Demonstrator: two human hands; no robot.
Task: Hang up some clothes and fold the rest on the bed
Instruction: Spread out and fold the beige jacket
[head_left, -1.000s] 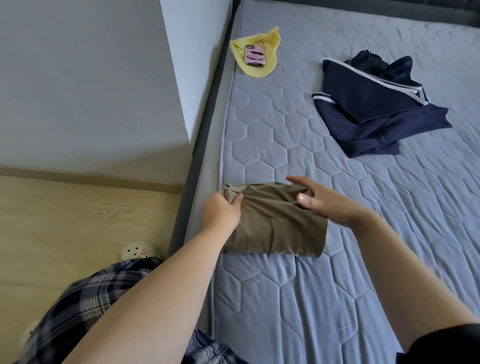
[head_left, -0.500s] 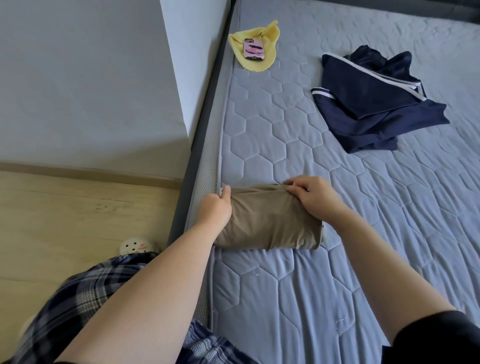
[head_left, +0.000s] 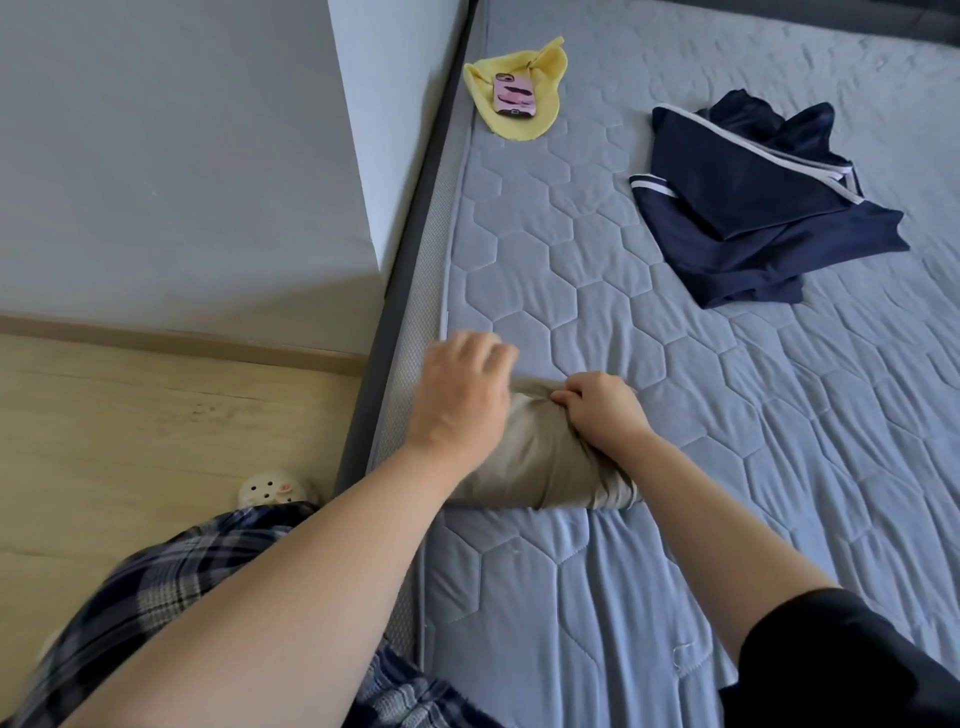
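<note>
Grey quilted mattress (head_left: 597, 582), stitched in hexagons, fills the centre and right of the frame, with a pale wall (head_left: 182, 156) at upper left and a wooden floor (head_left: 156, 415) at lower left. At centre frame, close to the mattress's left edge, lies the tan garment (head_left: 535, 462), already doubled into a compact, thick bundle with a rounded near side and smooth top; it looks almost finished, needing at most 1 last tuck or press. The right hand (head_left: 602, 410) sits on the bundle's far right part, its fingers curled and pinching the cloth's far edge. The left hand (head_left: 462, 395) covers the bundle's left end, but it is blurred, so whether it grips the cloth or only rests on it cannot be told. In the upper right, well apart from the bundle, the navy garment (head_left: 753, 218) with white trim lies in a loose, crumpled heap, plainly not yet folded or hung. Near the top, by the mattress's left edge, a yellow cloth (head_left: 519, 127) lies spread with a phone (head_left: 513, 95) on top of it. No hanger or rail shows, so the hanging part cannot be judged; as I read it, 1 piece is nearly folded and at least 1 remains.
</note>
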